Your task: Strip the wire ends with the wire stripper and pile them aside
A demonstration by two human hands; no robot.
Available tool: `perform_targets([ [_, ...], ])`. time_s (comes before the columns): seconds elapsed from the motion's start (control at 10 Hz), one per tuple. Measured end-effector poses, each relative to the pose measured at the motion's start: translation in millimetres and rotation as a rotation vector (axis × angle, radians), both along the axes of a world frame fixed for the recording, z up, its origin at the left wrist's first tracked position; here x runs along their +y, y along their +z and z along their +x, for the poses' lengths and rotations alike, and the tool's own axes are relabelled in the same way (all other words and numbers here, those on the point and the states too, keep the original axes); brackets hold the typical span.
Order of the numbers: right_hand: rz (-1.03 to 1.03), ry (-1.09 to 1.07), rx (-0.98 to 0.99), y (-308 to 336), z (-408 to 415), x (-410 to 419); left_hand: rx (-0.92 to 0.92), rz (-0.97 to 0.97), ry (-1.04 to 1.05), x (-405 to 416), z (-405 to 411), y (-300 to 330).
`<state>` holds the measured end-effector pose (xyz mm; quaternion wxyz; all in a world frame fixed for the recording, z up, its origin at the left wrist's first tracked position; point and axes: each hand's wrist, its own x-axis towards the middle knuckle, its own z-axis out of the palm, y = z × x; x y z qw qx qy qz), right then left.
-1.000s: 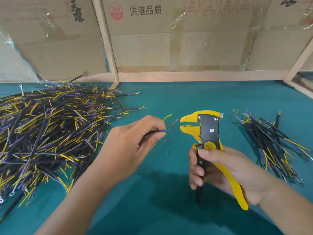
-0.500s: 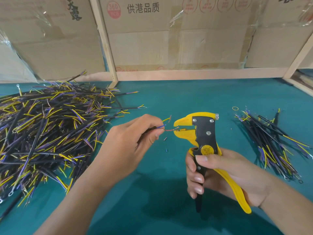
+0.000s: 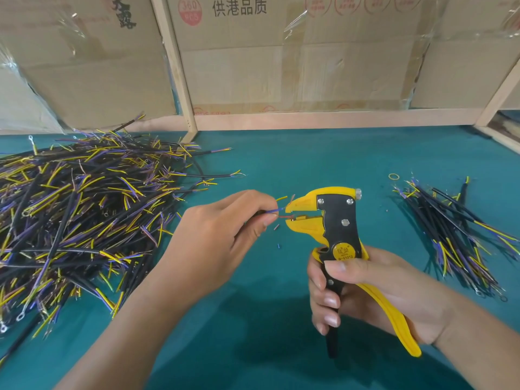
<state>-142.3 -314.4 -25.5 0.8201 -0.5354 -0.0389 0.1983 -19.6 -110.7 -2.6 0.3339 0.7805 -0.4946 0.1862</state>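
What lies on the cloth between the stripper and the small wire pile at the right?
Head view: bare green cloth between stripper and small pile; a yellow ring lies just behind.

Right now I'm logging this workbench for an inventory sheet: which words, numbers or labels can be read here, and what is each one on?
"供港品质": black print on the middle cardboard box behind the table.
"360": inside the red round stamp on that box; the smaller line under it is too blurred to read.
"B-01212": seemingly, on the yellow round badge of the wire stripper; its red characters are unreadable.
Black brush characters on the left cardboard box: cut off, unreadable.
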Motion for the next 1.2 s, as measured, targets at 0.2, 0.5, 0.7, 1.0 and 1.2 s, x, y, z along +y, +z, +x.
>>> perform_targets([
  [0.2,0.000,-0.017,0.026,-0.1,-0.5,2.6,0.019,0.001,0.007,0.0,-1.8,0.8],
  [0.5,0.012,0.008,0.046,-3.3,-1.0,4.5,0.051,0.003,0.004,-1.5,-3.8,-0.2],
  [0.7,0.030,0.012,0.044,-4.9,-0.9,3.8,0.073,-0.001,-0.024,-0.2,-2.9,-0.8],
  [1.0,0.042,0.019,0.026,-4.9,-0.7,2.9,0.082,-0.013,-0.022,0.8,-2.4,0.3],
  [1.2,0.039,0.018,0.029,-4.8,-1.0,3.2,0.080,-0.005,-0.014,0.0,-2.8,0.4],
])
